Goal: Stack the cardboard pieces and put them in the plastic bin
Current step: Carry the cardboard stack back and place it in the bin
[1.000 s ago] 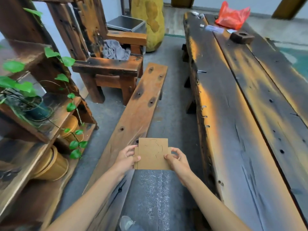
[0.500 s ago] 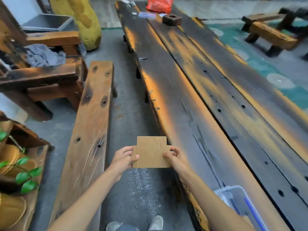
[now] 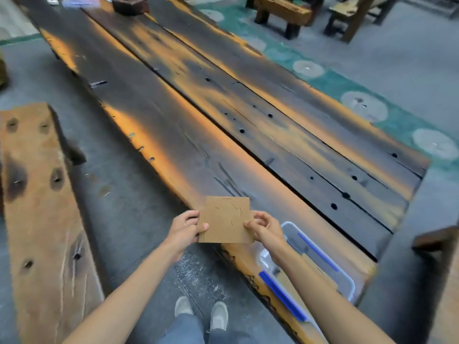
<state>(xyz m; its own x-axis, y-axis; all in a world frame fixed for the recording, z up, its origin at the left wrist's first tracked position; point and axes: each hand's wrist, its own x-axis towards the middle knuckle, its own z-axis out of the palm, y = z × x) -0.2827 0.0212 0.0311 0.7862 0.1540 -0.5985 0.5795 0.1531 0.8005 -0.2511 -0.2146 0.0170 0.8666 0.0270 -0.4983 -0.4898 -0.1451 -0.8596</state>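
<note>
A flat stack of brown cardboard pieces [image 3: 226, 220] is held level in front of me, over the near edge of the long wooden table [image 3: 248, 125]. My left hand [image 3: 185, 228] pinches its left edge and my right hand [image 3: 264, 225] pinches its right edge. A clear plastic bin [image 3: 347, 281] with blue handles sits on the table's near end, just right of and below my right forearm, which hides part of it. Cardboard lies inside the bin.
A rough wooden bench [image 3: 42, 207] runs along the left, with concrete floor between it and the table. My feet [image 3: 201, 314] stand on that floor. A dark wooden block [image 3: 130, 4] sits at the table's far end. More benches [image 3: 285, 13] stand far right.
The view has swung right, from the shelves and bench onto the table. The plastic bin has come into sight. Both hands keep the same hold on the cardboard stack.
</note>
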